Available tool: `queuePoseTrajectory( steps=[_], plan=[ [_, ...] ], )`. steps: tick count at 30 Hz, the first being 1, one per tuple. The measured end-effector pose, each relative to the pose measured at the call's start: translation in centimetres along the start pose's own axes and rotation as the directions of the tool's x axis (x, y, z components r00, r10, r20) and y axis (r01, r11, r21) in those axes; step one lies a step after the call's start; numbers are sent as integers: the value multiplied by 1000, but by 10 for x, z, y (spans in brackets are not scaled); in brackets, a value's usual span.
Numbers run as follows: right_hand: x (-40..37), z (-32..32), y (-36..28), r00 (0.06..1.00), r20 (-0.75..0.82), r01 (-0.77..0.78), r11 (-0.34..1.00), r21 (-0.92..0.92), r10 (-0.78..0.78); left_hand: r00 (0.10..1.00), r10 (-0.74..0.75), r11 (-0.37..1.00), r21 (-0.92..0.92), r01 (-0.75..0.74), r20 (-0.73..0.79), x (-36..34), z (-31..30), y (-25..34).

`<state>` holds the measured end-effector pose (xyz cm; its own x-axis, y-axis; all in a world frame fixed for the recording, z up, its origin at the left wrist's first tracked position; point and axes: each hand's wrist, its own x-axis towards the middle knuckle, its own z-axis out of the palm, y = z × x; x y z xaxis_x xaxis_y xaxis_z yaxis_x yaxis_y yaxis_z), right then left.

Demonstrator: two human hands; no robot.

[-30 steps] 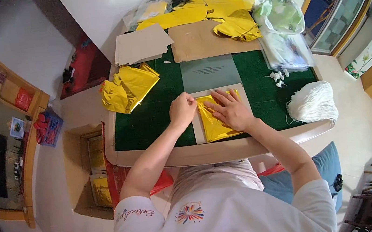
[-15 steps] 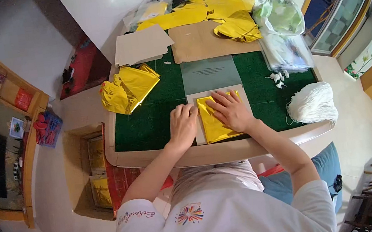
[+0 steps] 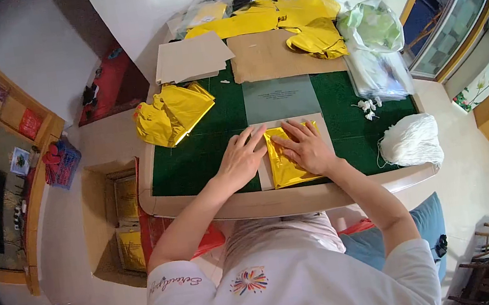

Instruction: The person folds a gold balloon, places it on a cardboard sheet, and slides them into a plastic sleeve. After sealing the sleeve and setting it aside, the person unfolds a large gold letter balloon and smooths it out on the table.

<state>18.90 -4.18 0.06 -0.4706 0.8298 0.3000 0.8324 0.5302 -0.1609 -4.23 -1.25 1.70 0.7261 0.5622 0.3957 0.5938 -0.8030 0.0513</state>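
A shiny gold foil packet (image 3: 287, 168) lies on a beige board (image 3: 265, 177) at the table's front edge. My right hand (image 3: 311, 148) rests flat on the packet's upper right part, fingers spread. At the packet's left side, my left hand (image 3: 241, 158) lies with its fingers apart, over the board and the green mat, its fingertips near the packet's top left corner. Behind the board is a grey sheet with small print (image 3: 279, 100). Crumpled gold foil (image 3: 171, 114) lies left of my hands.
Beige boards (image 3: 192, 57), brown cardboard (image 3: 266, 57) and gold foil sheets (image 3: 234, 25) lie at the back. To the right are clear plastic bags (image 3: 378, 76), small white pieces (image 3: 368, 108) and white string (image 3: 409, 140). A carton (image 3: 101, 227) with gold packets stands on the floor, left.
My left hand's fingers have spread and reached forward and right, toward the packet's top corner. My right hand remains on the packet. The whole view has shifted slightly.
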Motion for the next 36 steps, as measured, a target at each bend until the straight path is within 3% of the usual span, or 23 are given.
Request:
queuePoseTrajectory(
  steps=[5,12,15,20,26,36],
  plan=[
    [0,-2,-1,1000,5,5,1000,-8,-5,986,143,990,-7,-143,81,3,5,-13],
    [0,0,0,999,-37,10,1000,20,-9,984,165,984,-79,-160,60,6,4,-15],
    [-1,-2,0,999,-40,12,1000,27,-11,989,147,983,-116,-143,26,4,7,-15],
    [0,-5,-3,999,-37,6,999,31,-5,996,-84,968,-236,82,0,5,13,-4],
    [-1,-1,1,999,-35,16,999,39,-15,994,-84,995,-54,80,-70,6,21,13],
    [0,0,0,999,-46,-15,999,33,16,991,-124,992,-9,123,-59,2,21,17]
  ],
)
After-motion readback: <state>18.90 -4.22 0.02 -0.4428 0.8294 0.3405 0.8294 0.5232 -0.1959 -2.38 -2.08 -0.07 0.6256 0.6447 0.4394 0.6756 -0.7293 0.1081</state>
